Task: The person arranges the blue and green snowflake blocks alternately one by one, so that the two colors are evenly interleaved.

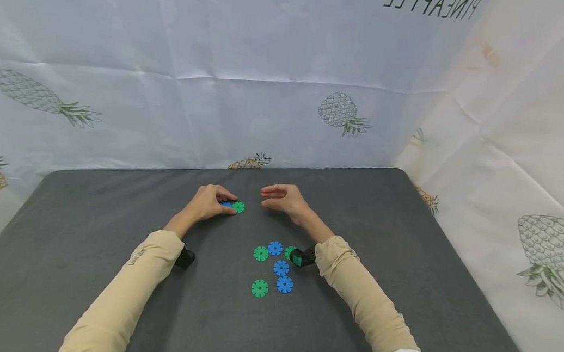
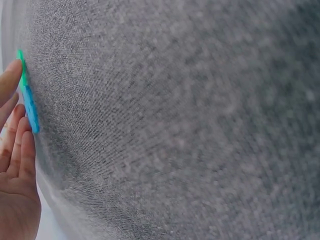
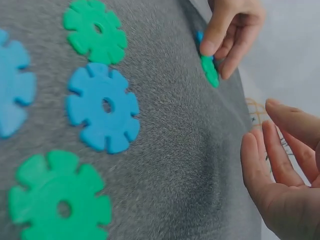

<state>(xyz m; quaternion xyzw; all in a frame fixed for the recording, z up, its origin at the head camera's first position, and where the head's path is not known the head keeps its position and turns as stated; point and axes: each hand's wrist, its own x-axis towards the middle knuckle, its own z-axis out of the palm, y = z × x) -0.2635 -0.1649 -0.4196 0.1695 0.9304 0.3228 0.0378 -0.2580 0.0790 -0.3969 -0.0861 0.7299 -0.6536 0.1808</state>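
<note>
My left hand [image 1: 208,201] holds a green notched disc [image 1: 238,207] and a blue notched disc [image 1: 226,204] at the far part of the table. The two discs lie edge against edge in the left wrist view, with the thumb at the green disc [image 2: 22,72] and the fingertips beside the blue disc [image 2: 30,110]. Whether their slots interlock I cannot tell. To the right of the pair, my right hand [image 1: 286,201] hovers with thumb and fingers spread apart and nothing between them, also seen in the right wrist view.
Nearer on the grey table [image 1: 218,313] lie several loose discs, among them a blue disc [image 1: 285,284], a green disc [image 1: 260,288] and another green disc [image 1: 260,253]. The right wrist camera [image 1: 302,256] partly covers one. A pineapple-print curtain [image 1: 183,120] hangs behind.
</note>
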